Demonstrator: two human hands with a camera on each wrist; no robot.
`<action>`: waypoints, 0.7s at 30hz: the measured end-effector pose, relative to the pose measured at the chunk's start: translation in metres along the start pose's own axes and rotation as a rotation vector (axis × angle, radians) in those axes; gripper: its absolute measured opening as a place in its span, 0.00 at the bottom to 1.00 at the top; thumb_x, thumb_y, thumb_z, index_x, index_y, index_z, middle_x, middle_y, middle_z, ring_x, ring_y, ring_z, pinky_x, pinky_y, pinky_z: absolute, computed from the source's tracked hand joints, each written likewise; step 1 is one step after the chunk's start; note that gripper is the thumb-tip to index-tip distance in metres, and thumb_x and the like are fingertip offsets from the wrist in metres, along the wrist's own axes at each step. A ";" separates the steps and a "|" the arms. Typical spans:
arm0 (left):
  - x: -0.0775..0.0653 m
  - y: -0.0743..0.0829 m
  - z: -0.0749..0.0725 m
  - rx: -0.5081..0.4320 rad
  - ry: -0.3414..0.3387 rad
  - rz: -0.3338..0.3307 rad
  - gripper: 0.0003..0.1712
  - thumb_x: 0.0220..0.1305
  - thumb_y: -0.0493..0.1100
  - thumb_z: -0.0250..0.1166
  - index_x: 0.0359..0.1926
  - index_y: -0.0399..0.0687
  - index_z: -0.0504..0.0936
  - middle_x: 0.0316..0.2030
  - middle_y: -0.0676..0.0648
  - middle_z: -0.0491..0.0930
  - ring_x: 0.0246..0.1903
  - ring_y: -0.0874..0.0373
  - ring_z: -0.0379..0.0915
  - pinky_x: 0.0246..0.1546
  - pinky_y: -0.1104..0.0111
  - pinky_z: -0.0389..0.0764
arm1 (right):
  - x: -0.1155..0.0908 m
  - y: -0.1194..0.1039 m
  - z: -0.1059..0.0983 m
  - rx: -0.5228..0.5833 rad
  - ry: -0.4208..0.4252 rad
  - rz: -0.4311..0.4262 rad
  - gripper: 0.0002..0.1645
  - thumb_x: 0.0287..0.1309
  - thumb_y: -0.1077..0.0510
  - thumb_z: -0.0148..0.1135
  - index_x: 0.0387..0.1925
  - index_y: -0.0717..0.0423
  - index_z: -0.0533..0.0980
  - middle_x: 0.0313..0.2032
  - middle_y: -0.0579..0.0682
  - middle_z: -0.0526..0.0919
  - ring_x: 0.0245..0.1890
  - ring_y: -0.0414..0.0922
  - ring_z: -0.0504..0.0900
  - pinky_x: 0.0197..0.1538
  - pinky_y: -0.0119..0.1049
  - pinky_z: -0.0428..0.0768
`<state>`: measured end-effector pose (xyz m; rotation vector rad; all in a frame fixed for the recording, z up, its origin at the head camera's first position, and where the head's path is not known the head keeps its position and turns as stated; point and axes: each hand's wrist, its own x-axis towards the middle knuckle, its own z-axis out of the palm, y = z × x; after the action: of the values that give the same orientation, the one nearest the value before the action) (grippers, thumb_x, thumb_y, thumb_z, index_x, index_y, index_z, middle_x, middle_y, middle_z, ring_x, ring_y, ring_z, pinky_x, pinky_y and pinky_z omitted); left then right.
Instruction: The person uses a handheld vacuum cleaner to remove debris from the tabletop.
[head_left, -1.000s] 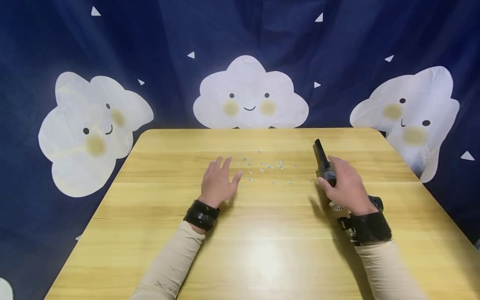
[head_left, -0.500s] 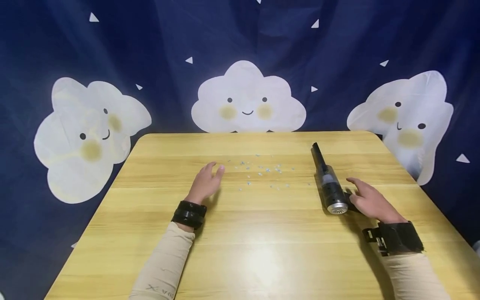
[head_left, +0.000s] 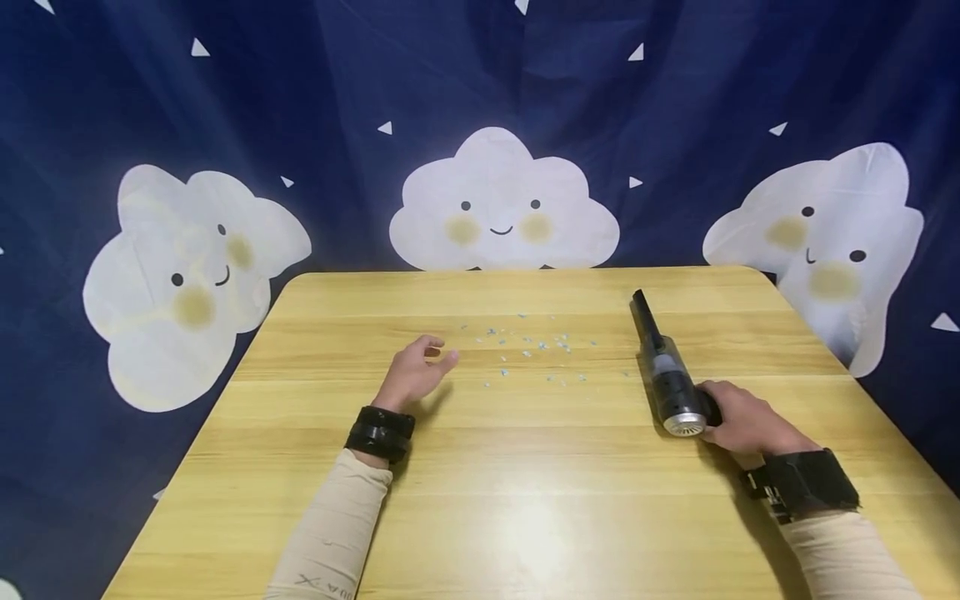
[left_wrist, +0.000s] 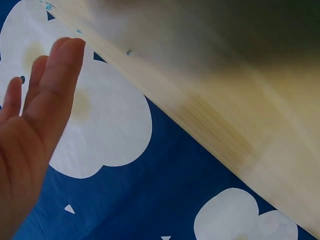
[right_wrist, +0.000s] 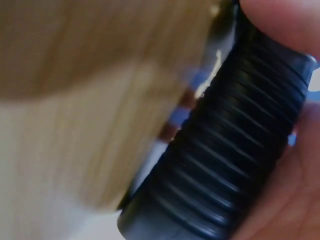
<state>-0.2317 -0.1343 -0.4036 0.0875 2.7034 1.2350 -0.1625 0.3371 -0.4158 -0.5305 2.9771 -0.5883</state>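
Observation:
A black handheld vacuum cleaner point(head_left: 672, 385) with a narrow nozzle and a silver round end lies at the right of the table. My right hand point(head_left: 753, 423) holds its handle from the right side. In the right wrist view the ribbed black handle point(right_wrist: 215, 145) runs between thumb and palm; most fingers are hidden behind it. Small bluish scraps point(head_left: 542, 345) are scattered over the table's middle. Left of them, my left hand point(head_left: 412, 372) hovers with relaxed fingers and holds nothing. The left wrist view shows that hand point(left_wrist: 45, 110) with its fingers extended.
The wooden table point(head_left: 480, 475) has rounded far corners. Behind it hangs a dark blue curtain point(head_left: 337, 75) with white clouds and small triangles. Black bands with cameras sit on both wrists.
My right hand has let go of the vacuum's body, moved back to the right, and taken hold of the handle. The left hand has drawn back leftward from the scraps.

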 end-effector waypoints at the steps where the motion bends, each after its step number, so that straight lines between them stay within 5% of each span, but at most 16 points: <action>1: 0.000 0.000 0.000 0.003 0.000 -0.002 0.32 0.67 0.59 0.55 0.62 0.45 0.67 0.61 0.35 0.70 0.59 0.40 0.66 0.56 0.44 0.69 | 0.000 0.000 0.001 -0.010 0.008 -0.004 0.34 0.37 0.61 0.71 0.48 0.71 0.69 0.37 0.64 0.79 0.35 0.57 0.78 0.36 0.54 0.76; 15: -0.005 -0.002 0.003 0.116 -0.094 0.019 0.31 0.65 0.58 0.58 0.63 0.48 0.69 0.60 0.36 0.72 0.57 0.39 0.67 0.56 0.43 0.69 | -0.001 0.001 0.003 0.019 0.014 0.009 0.24 0.46 0.59 0.71 0.41 0.66 0.69 0.31 0.54 0.78 0.32 0.50 0.76 0.35 0.48 0.75; 21: -0.004 -0.003 0.004 0.124 -0.111 0.027 0.31 0.64 0.57 0.60 0.63 0.49 0.68 0.61 0.36 0.71 0.58 0.39 0.66 0.57 0.42 0.67 | 0.001 -0.004 0.000 0.037 0.140 0.018 0.26 0.49 0.57 0.70 0.44 0.68 0.69 0.31 0.58 0.78 0.31 0.51 0.76 0.32 0.48 0.74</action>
<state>-0.2271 -0.1336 -0.4077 0.2027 2.6883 1.0363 -0.1620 0.3330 -0.4144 -0.4775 3.0908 -0.7061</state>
